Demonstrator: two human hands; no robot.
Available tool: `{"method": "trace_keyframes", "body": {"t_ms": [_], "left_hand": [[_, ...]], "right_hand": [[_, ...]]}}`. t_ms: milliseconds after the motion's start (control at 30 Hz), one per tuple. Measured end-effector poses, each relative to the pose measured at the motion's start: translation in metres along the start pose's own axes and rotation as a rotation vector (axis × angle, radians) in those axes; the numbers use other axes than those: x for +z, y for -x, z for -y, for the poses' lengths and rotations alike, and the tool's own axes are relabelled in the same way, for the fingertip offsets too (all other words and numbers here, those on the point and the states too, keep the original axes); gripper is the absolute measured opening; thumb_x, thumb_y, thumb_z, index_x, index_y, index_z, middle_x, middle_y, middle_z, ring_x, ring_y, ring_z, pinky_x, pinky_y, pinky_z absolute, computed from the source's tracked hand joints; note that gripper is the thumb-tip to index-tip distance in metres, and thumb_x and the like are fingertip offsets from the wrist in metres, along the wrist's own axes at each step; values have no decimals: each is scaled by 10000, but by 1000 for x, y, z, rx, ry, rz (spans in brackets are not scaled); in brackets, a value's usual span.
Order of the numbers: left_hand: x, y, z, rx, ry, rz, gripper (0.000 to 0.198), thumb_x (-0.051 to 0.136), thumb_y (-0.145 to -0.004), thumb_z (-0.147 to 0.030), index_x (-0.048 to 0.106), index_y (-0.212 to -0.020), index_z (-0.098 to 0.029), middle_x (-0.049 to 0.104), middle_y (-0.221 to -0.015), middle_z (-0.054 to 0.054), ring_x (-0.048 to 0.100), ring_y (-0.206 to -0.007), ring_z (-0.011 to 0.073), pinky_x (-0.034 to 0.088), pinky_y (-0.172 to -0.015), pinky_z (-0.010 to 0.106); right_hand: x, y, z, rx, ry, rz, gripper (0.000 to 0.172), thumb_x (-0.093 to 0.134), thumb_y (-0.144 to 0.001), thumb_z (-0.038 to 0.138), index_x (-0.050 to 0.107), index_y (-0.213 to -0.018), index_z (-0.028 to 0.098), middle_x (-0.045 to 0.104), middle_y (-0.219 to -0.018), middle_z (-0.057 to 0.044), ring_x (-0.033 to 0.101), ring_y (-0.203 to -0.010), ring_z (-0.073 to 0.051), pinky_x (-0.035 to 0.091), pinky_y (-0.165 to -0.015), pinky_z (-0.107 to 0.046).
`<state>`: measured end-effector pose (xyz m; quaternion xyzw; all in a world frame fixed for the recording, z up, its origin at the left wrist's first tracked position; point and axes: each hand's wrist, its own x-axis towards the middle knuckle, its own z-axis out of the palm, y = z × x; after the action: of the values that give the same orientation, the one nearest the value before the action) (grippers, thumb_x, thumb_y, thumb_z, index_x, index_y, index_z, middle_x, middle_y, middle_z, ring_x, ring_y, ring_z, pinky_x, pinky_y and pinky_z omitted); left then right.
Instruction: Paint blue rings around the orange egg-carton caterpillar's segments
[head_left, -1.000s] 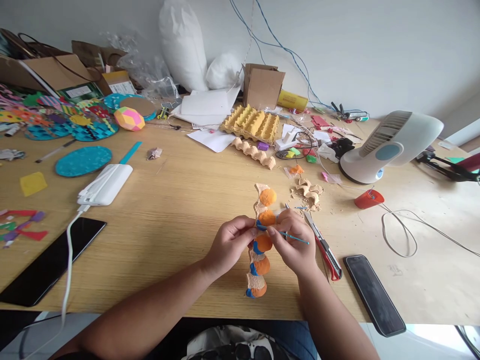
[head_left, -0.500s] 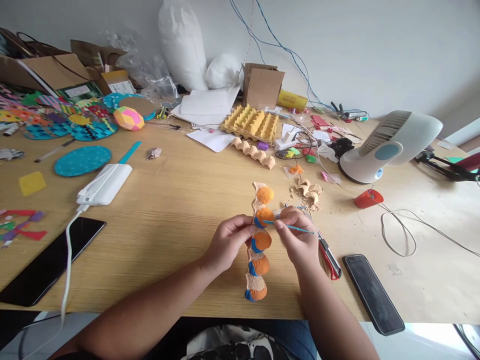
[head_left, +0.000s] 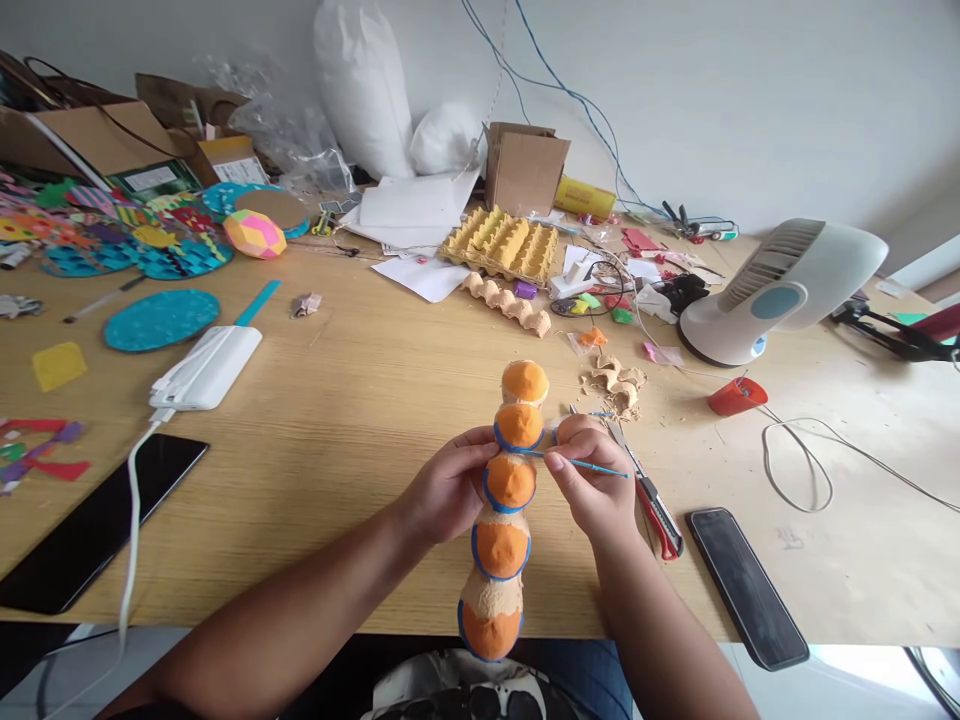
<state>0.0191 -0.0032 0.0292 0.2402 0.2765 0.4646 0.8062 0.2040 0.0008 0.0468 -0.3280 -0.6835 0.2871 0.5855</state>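
Note:
A strip of egg carton [head_left: 501,545] points away from me, its several domes covered in orange, most with blue along the lower edge. My left hand [head_left: 454,485] grips the strip's left side near the second and third domes, its fingertips partly hidden behind it. Pinched in my right hand [head_left: 594,472] is a thin blue stick-like tool [head_left: 600,467], its tip at the blue edge of the second dome. Beside my right hand lies a red utility knife [head_left: 658,515] on the table.
A black phone [head_left: 746,585] lies at right, near a red cup [head_left: 737,397] and a white fan [head_left: 772,290]. Farther back are a yellow egg tray [head_left: 501,245] and carton scraps [head_left: 615,385]. A power bank [head_left: 208,368] with a cable lies left.
The strip has turned so its orange domes face up toward me, and its near end has come closer and left. The tool's tip has shifted slightly down along the second dome.

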Motion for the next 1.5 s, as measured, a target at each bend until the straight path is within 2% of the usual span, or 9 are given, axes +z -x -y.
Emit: {"method": "trace_keyframes", "body": {"t_ms": [233, 367, 633, 867, 967, 1067, 1200, 1367, 1500], "left_hand": [[-1, -1, 1, -22, 77, 40, 230, 810, -788, -301, 797, -978, -172, 791, -909, 62, 704, -813, 196, 521, -782, 297], [-2, -1, 2, -20, 93, 73, 202, 778, -815, -277, 783, -988, -172, 784, -881, 59, 711, -815, 203, 518, -789, 304], [0, 1, 2, -56, 43, 38, 250, 824, -752, -365, 809, -949, -211, 795, -912, 60, 695, -822, 216, 507, -793, 326], [0, 0, 3, -72, -3, 70, 282, 816, -759, -415, 810, -978, -238, 789, -927, 68, 699, -835, 240, 502, -801, 356], [-3, -1, 5, -56, -36, 84, 283, 788, -783, -438, 809, -1000, -258, 777, -933, 74, 696, -863, 260, 502, -819, 373], [-4, -1, 5, -56, -53, 71, 246, 789, -768, -449, 799, -939, -273, 759, -878, 69, 683, -812, 265, 497, -773, 375], [-1, 1, 0, -109, -6, 65, 193, 802, -744, -430, 764, -838, -265, 712, -769, 48, 633, -680, 217, 456, -678, 343], [5, 3, -4, -159, 38, 46, 183, 813, -707, -390, 756, -820, -258, 688, -728, 28, 569, -610, 170, 418, -631, 313], [6, 3, -5, -162, 32, 43, 184, 813, -703, -389, 742, -806, -255, 685, -725, 25, 573, -621, 168, 416, -636, 305]], "right_hand": [[0, 1, -2, 20, -20, 16, 185, 727, -924, 204, 647, -758, 222, 583, -739, 5, 555, -702, -161, 429, -647, -316], [0, 1, -2, 10, 12, 4, 175, 727, -914, 167, 647, -769, 223, 580, -745, 7, 557, -705, -157, 425, -642, -312], [2, 3, -2, -185, 195, -48, 176, 717, -888, 93, 643, -815, 235, 582, -728, 10, 559, -705, -170, 439, -655, -341], [3, 2, -1, -235, 229, -69, 188, 712, -878, 76, 632, -821, 237, 561, -713, 15, 553, -696, -171, 443, -663, -359], [3, 2, -1, -225, 207, -49, 189, 708, -881, 76, 631, -819, 237, 557, -719, 12, 554, -706, -174, 440, -661, -356], [1, 3, -1, -182, 102, 4, 174, 695, -895, 96, 630, -816, 236, 553, -730, 7, 551, -712, -174, 441, -652, -348], [-2, 6, -2, -136, 2, 28, 158, 684, -913, 132, 629, -807, 236, 544, -737, 3, 537, -711, -176, 441, -661, -355], [-1, 5, -1, -139, 36, 0, 161, 686, -910, 118, 633, -814, 236, 549, -736, 2, 540, -717, -176, 428, -654, -345], [0, 4, 0, -153, 82, -30, 175, 698, -895, 97, 632, -804, 232, 550, -725, 8, 536, -710, -172, 420, -652, -341]]}}
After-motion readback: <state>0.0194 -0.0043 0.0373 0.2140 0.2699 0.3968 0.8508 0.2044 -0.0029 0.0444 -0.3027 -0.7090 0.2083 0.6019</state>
